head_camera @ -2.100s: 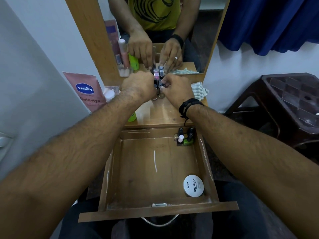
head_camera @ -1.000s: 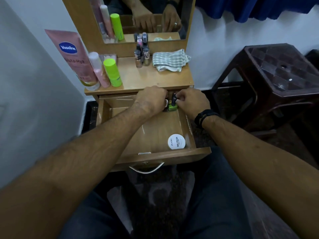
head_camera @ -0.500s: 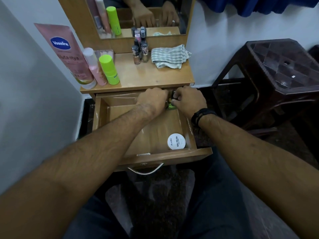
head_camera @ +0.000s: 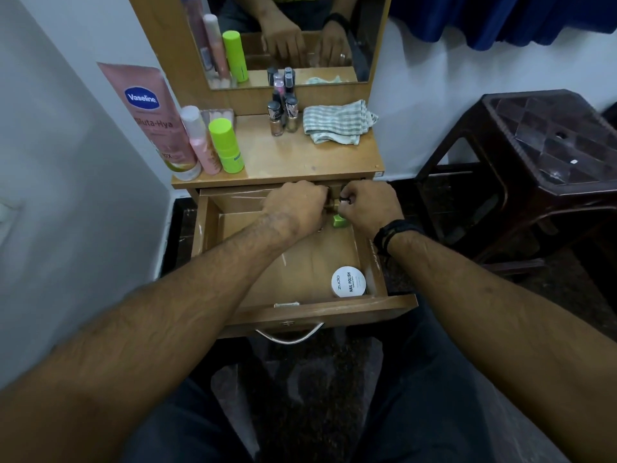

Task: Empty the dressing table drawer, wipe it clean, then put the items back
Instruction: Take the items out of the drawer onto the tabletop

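Note:
The wooden drawer [head_camera: 302, 314] of the dressing table stands pulled out. At its back right corner my left hand [head_camera: 295, 205] and my right hand [head_camera: 369, 207] curl around a cluster of small nail polish bottles, one of them green [head_camera: 339, 221]; my knuckles hide most of them. A round white nail polish tub [head_camera: 348, 281] lies in the front right corner. Several nail polish bottles [head_camera: 282, 113] stand on the table top [head_camera: 300, 158] beside a striped cloth [head_camera: 339, 121].
A pink Vaseline tube [head_camera: 150, 118], a pink bottle [head_camera: 200, 142] and a green bottle [head_camera: 225, 145] stand at the top's left. A mirror [head_camera: 283, 38] rises behind. A dark plastic stool [head_camera: 541, 155] is on the right, a wall on the left.
Both hands came down from the nail polish bottles on the table top into the drawer's back right corner. They stay closed around the bottles there.

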Demonstrator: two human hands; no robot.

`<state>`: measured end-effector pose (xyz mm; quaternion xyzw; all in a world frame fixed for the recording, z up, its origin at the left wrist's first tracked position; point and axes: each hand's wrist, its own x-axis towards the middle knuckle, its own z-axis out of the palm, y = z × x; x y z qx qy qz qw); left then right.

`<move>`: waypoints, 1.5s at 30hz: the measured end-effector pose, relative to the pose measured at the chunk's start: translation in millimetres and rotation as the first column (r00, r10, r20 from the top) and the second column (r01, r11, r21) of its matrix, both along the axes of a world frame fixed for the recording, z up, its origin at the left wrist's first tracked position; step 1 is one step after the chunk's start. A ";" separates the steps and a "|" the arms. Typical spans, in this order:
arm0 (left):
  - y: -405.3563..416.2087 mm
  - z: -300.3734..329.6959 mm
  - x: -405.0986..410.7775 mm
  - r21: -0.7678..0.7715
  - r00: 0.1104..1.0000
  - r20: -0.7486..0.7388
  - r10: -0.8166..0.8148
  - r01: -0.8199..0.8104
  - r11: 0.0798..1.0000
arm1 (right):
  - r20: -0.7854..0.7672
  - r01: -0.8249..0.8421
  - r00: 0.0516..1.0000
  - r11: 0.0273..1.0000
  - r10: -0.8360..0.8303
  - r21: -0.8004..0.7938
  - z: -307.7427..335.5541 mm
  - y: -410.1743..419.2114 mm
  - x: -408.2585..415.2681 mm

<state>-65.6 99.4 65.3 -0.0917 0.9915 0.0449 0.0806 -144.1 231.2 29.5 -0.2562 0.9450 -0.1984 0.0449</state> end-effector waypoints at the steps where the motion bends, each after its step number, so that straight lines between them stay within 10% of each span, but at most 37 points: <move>1: -2.2 4.9 1.9 -0.007 1.000 -0.004 -0.003 0.003 1.000 | 0.000 -0.002 1.000 1.000 0.002 -0.002 3.0 1.0 0.6; 15: -64.4 123.5 -31.4 -0.096 0.976 -0.197 0.092 -0.112 0.989 | -0.155 -0.043 0.988 0.971 0.007 -0.234 111.2 -46.2 -28.2; 45: -108.7 83.3 -83.2 -0.106 0.959 -0.222 0.175 -0.202 0.974 | -0.203 -0.121 0.976 0.970 0.078 -0.210 87.9 -123.7 -64.0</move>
